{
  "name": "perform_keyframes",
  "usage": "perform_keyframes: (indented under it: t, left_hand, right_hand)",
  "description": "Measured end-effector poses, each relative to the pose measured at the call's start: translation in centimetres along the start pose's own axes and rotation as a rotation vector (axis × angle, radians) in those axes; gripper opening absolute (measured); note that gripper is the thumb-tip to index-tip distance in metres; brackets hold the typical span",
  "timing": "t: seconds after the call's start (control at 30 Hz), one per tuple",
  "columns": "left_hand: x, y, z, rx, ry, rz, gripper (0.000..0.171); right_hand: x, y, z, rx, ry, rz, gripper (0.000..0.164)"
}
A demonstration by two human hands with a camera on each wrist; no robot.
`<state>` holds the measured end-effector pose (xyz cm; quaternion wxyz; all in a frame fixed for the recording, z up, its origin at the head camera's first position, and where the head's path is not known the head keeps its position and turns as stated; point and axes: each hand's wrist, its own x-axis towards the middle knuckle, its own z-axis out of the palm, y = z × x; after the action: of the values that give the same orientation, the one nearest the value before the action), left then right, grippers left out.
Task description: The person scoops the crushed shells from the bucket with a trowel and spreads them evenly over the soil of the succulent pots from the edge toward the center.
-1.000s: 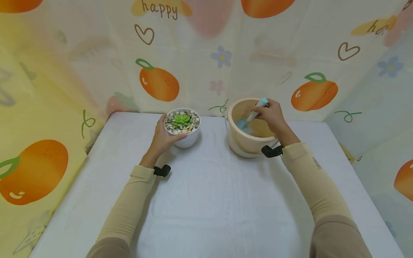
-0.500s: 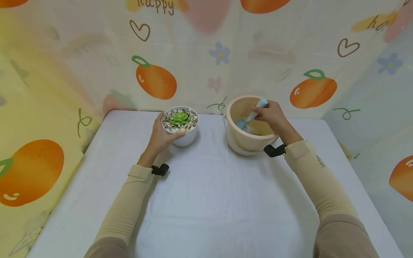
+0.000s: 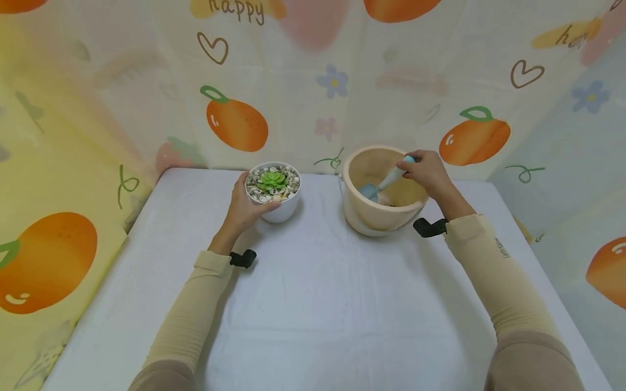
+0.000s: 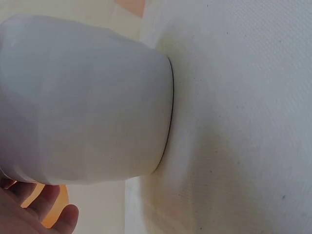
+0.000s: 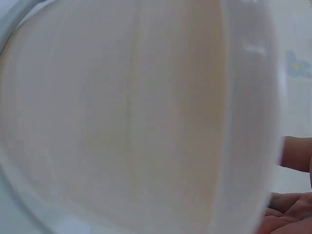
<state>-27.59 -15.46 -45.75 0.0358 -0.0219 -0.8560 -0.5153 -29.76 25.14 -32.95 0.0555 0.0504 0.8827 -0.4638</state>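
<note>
My left hand (image 3: 244, 205) holds a small white flowerpot (image 3: 281, 213) by its upper left side, thumb along the near rim. A green succulent (image 3: 272, 180) sits in it among pale pebbles. In the left wrist view the pot (image 4: 92, 102) stands on the cloth, the fingertips (image 4: 66, 219) beside its rim. Over the right rim of a cream bucket (image 3: 379, 215), my right hand (image 3: 426, 171) grips the pale handle of a small blue hand trowel (image 3: 393, 176). Its blade points down and left inside the bucket. In the right wrist view the bucket wall (image 5: 161, 117) hides the trowel.
A white cloth (image 3: 313, 304) covers the table. Behind it hangs a fabric backdrop (image 3: 293, 108) printed with oranges and flowers, close behind pot and bucket. The bucket has a thin wire handle (image 5: 14, 24) low on its side.
My right hand has moved right with the trowel, whose handle now leans lower toward the bucket's right rim. My left hand stays at the flowerpot; the head view shifted slightly.
</note>
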Motion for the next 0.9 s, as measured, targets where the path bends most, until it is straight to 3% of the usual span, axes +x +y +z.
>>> perform_keyframes:
  t: [0.17,0.43,0.73,0.9]
  left_hand:
    - [-0.1,-0.1,-0.3,-0.002,0.01,-0.008,0.119]
    - [0.1,0.1,-1.0,0.012,-0.006,-0.016,0.12]
    - [-0.1,0.1,-2.1,0.005,-0.059,0.053,0.114]
    - [-0.5,0.3,-2.5,0.02,-0.049,0.096,0.104]
  right_hand:
    - [-0.6,-0.2,-0.9,-0.1,-0.004,-0.007,0.057]
    - [-1.3,-0.1,-1.7,-0.204,0.05,-0.045,0.051]
    - [-2.2,1.0,-2.4,-0.144,0.024,-0.112,0.053]
    - [-2.8,2.0,-2.6,-0.1,0.021,-0.159,0.05]
